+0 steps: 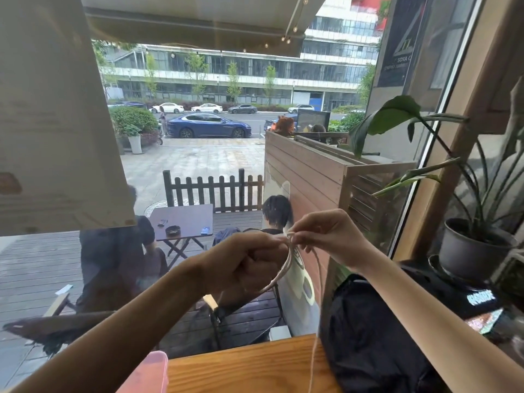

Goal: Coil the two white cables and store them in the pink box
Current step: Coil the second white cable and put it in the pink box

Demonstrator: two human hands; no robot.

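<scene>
I hold one white cable (285,265) up in the air in front of the window. My left hand (243,262) is closed around its gathered loops. My right hand (320,234) pinches the cable at the top of the loops, just right of my left fingers. From there a loose strand hangs down to the wooden table (249,370) and runs out of the bottom of the frame. A corner of the pink box (147,373) shows at the bottom left, beside the table edge. A second cable is not in view.
A black bag (374,341) lies on the table's right side under my right forearm. A potted plant (467,245) stands at the right by the window frame. Behind the glass (198,165), people sit at an outdoor table on a deck.
</scene>
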